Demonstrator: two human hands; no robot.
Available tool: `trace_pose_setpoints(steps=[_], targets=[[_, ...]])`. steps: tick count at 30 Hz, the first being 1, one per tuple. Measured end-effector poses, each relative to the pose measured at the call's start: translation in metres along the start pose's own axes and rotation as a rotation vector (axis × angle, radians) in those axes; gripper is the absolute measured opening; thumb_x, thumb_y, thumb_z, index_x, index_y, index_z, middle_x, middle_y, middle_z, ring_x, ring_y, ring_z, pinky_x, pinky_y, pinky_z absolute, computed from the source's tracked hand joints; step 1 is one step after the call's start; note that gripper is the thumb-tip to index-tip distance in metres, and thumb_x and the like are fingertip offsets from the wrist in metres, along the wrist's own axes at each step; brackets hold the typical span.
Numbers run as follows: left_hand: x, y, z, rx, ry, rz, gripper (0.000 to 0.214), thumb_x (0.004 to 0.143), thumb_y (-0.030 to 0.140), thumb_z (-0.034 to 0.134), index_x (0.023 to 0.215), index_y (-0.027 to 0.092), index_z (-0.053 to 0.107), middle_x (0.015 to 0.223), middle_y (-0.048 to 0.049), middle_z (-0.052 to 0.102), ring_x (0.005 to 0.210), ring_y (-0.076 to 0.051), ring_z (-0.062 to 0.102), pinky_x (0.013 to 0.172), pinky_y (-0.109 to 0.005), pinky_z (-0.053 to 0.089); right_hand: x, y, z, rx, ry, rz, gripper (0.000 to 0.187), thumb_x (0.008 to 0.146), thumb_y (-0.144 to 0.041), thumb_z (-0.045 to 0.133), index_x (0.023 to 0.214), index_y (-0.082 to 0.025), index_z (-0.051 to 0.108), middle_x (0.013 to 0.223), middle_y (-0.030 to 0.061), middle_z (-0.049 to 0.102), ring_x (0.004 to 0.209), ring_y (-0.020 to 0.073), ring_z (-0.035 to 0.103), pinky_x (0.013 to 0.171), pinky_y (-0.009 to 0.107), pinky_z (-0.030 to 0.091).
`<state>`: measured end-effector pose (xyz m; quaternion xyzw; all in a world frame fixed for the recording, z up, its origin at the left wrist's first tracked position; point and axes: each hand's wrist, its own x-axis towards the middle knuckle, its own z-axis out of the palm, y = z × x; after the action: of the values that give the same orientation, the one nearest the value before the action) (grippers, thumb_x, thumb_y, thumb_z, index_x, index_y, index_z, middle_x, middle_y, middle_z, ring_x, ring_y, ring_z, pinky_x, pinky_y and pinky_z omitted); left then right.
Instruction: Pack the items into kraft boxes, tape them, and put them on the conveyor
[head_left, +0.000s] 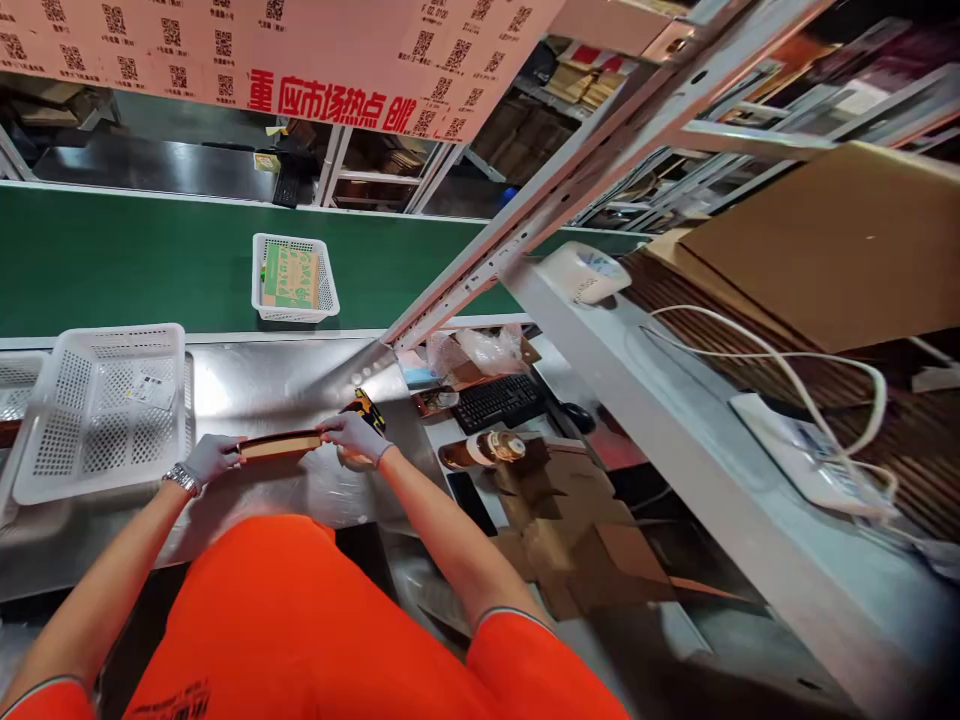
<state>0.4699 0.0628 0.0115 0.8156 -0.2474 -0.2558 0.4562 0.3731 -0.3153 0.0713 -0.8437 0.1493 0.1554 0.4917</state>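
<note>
My left hand [213,459], gloved in grey with a metal watch at the wrist, is closed on the left end of a shallow brown cardboard box [280,446]. The gloved right hand [354,436] grips the opposite end, so the box is held level between both hands above the steel worktop [247,375]. Just beyond my right hand lies a yellow-and-black tool [369,410] whose kind I cannot make out. Something round and tan, partly hidden, shows beneath that hand. To the left of my left hand stands a white perforated basket [105,400] with a labelled slip [154,391] inside.
A green conveyor belt [150,265] runs behind the worktop, carrying a small white basket [295,313] with a green-printed box [291,277]. Right are a keyboard [499,402], a bottle [480,450], a phone [471,502] and cardboard [555,490]. A metal post [517,240] slants up; tape [585,272] sits on a shelf.
</note>
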Motion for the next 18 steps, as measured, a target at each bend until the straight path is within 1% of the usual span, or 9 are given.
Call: trace_pose_setpoints(steps=[3, 6, 9, 12, 15, 18], targets=[[0.002, 0.005, -0.003, -0.072, -0.051, -0.042, 0.051, 0.082, 0.055, 0.079, 0.113, 0.017, 0.093, 0.085, -0.0037, 0.087, 0.084, -0.025, 0.079, 0.078, -0.034, 0.064, -0.001, -0.003, 0.000, -0.083, 0.010, 0.000, 0.020, 0.087, -0.013, 0.078, 0.097, -0.017, 0.094, 0.080, 0.0045, 0.085, 0.073, 0.0171, 0.070, 0.070, 0.025, 0.050], [0.003, 0.006, -0.004, -0.075, -0.059, -0.032, 0.047, 0.081, 0.052, 0.080, 0.110, 0.018, 0.094, 0.080, -0.0029, 0.084, 0.081, -0.023, 0.076, 0.076, -0.032, 0.062, -0.004, -0.010, -0.003, -0.331, 0.013, -0.093, 0.019, 0.089, -0.013, 0.081, 0.099, -0.022, 0.095, 0.089, 0.0046, 0.089, 0.086, 0.0205, 0.076, 0.080, 0.027, 0.052], [0.005, 0.001, -0.001, -0.070, -0.051, -0.013, 0.046, 0.083, 0.052, 0.078, 0.109, 0.018, 0.094, 0.080, -0.0016, 0.082, 0.080, -0.022, 0.074, 0.074, -0.031, 0.060, -0.008, -0.018, -0.006, -0.518, 0.001, -0.141, 0.022, 0.092, -0.013, 0.080, 0.103, -0.024, 0.096, 0.098, 0.0054, 0.091, 0.093, 0.0229, 0.080, 0.083, 0.027, 0.053], [0.006, -0.005, 0.002, -0.065, -0.067, 0.009, 0.043, 0.085, 0.050, 0.074, 0.109, 0.019, 0.093, 0.081, -0.0008, 0.082, 0.082, -0.022, 0.073, 0.074, -0.030, 0.058, -0.010, -0.024, -0.007, -0.579, 0.006, -0.135, 0.025, 0.092, -0.012, 0.079, 0.107, -0.025, 0.096, 0.101, 0.0058, 0.092, 0.095, 0.0235, 0.082, 0.083, 0.027, 0.053], [0.007, -0.006, 0.002, -0.020, -0.083, 0.042, 0.038, 0.088, 0.043, 0.073, 0.112, 0.020, 0.093, 0.083, -0.0001, 0.083, 0.083, -0.022, 0.073, 0.076, -0.030, 0.058, -0.011, -0.027, -0.005, -0.620, 0.027, -0.112, 0.023, 0.094, -0.014, 0.079, 0.106, -0.025, 0.096, 0.101, 0.0063, 0.092, 0.095, 0.0236, 0.082, 0.083, 0.027, 0.054], [0.007, -0.004, 0.000, 0.040, -0.113, 0.067, 0.035, 0.089, 0.035, 0.073, 0.116, 0.020, 0.092, 0.085, 0.0001, 0.084, 0.084, -0.022, 0.074, 0.080, -0.030, 0.058, -0.014, -0.029, 0.001, -0.687, 0.068, -0.074, 0.023, 0.096, -0.016, 0.078, 0.108, -0.026, 0.095, 0.105, 0.0062, 0.092, 0.099, 0.0244, 0.083, 0.084, 0.028, 0.054]])
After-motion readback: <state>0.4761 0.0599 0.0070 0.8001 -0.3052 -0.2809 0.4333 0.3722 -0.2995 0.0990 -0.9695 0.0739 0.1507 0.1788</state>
